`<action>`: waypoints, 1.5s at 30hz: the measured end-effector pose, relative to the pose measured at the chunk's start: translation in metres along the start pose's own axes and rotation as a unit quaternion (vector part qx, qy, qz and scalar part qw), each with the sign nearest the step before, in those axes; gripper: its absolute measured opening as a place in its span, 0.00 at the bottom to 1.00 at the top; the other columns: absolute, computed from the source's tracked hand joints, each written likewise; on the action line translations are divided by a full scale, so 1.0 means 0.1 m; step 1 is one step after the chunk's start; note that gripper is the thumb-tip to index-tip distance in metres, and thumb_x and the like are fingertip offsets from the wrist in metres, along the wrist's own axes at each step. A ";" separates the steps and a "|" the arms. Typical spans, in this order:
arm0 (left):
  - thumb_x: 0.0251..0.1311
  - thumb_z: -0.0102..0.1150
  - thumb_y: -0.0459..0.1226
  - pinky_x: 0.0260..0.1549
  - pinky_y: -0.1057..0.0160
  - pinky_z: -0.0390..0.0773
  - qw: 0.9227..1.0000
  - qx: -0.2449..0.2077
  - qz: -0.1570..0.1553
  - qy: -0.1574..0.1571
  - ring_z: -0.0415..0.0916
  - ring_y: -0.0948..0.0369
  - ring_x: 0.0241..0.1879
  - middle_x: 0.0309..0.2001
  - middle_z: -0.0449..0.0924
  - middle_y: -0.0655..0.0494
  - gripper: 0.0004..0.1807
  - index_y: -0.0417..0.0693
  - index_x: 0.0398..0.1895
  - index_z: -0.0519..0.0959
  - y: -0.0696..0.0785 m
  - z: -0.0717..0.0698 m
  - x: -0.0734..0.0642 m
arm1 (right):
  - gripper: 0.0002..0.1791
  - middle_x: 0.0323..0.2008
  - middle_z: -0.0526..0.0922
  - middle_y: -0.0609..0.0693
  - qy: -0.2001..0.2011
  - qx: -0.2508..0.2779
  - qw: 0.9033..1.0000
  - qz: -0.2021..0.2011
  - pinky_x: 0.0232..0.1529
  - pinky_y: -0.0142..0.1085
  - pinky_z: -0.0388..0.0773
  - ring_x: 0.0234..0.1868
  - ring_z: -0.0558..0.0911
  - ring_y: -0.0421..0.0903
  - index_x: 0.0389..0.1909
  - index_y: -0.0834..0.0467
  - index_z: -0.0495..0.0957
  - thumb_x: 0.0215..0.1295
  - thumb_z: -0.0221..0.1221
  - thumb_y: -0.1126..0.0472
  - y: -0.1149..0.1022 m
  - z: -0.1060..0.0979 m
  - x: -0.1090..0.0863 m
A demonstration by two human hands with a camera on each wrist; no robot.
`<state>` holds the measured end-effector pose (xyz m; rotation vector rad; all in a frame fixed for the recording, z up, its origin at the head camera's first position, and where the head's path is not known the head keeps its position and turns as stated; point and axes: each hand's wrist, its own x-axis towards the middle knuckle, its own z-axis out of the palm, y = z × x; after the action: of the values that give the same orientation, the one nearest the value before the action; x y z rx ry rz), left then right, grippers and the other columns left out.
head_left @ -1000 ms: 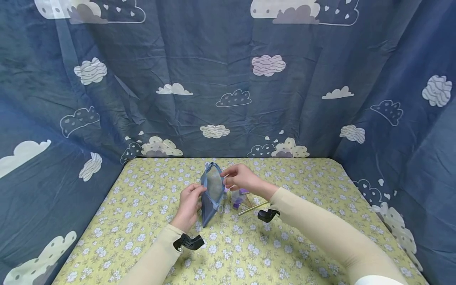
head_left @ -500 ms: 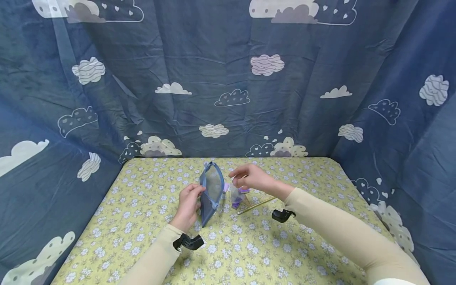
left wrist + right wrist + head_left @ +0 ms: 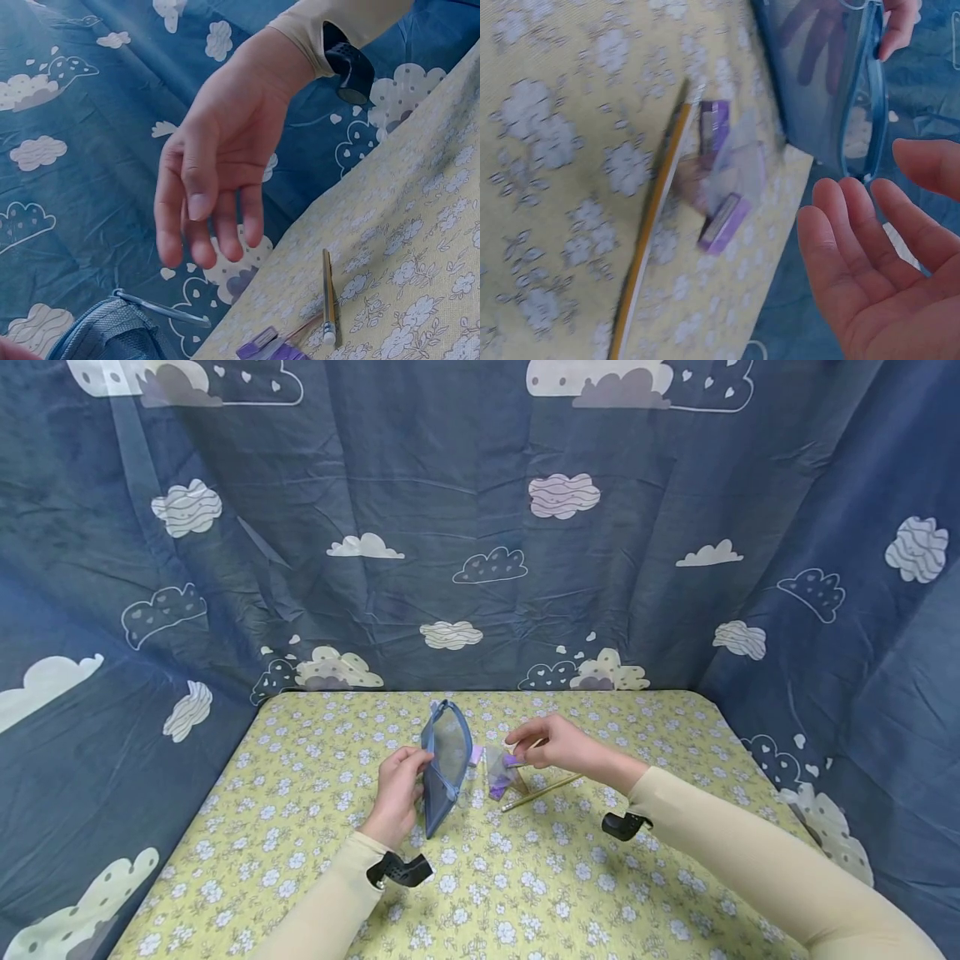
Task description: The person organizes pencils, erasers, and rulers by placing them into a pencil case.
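My left hand [image 3: 395, 789] pinches the near side of a blue see-through zip pouch [image 3: 442, 785], which stands upright on the cloth with its zipped mouth gaping. In the right wrist view the pouch [image 3: 817, 90] shows my left fingers through its sheer wall. My right hand [image 3: 562, 747] hovers to the right of the pouch, holding nothing, fingers relaxed; its palm [image 3: 232, 142] shows in the left wrist view. Beneath it lie a clear piece with purple ends [image 3: 726, 223] and a yellow pencil [image 3: 654, 202] with a white eraser tip. A lilac block [image 3: 476, 755] sits partly behind the pouch.
A yellow flowered cloth [image 3: 525, 877] covers the table. Dark blue curtains [image 3: 480, 527] with cloud prints hang at the back and both sides.
My right hand has left the pouch's rim and moved right and slightly down, over the purple-ended piece. My left hand and the pouch stay in place.
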<state>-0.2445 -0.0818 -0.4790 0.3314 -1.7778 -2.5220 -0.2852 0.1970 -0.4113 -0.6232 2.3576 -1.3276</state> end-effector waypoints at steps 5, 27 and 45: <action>0.63 0.60 0.32 0.40 0.54 0.72 1.000 -0.004 0.002 0.003 0.72 0.49 0.45 0.38 0.75 0.53 0.08 0.45 0.26 0.74 0.00 0.00 0.00 | 0.19 0.46 0.84 0.62 0.002 -0.017 1.000 -0.007 0.38 0.45 0.80 0.40 0.82 0.55 0.57 0.62 0.80 0.66 0.62 0.67 0.12 -0.03 -0.04; 0.64 0.60 0.32 0.46 0.51 0.70 1.000 -0.013 0.013 0.002 0.73 0.54 0.43 0.40 0.75 0.52 0.08 0.45 0.27 0.73 -0.01 0.01 -0.02 | 0.19 0.46 0.84 0.64 0.025 -0.082 0.996 -0.019 0.42 0.45 0.83 0.44 0.84 0.55 0.57 0.65 0.79 0.65 0.64 0.68 0.58 -0.13 -0.21; 0.64 0.60 0.32 0.45 0.51 0.70 1.000 -0.016 0.003 0.005 0.72 0.52 0.43 0.37 0.75 0.54 0.08 0.44 0.27 0.75 -0.04 0.01 0.00 | 0.25 0.48 0.83 0.62 0.017 -0.048 0.999 -0.008 0.43 0.38 0.82 0.47 0.83 0.57 0.61 0.66 0.76 0.62 0.65 0.72 0.87 -0.11 -0.26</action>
<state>-0.2442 -0.0788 -0.4827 0.3372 -1.7306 -2.5362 -0.2864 0.2591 -0.4788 -0.6532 2.4610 -1.2462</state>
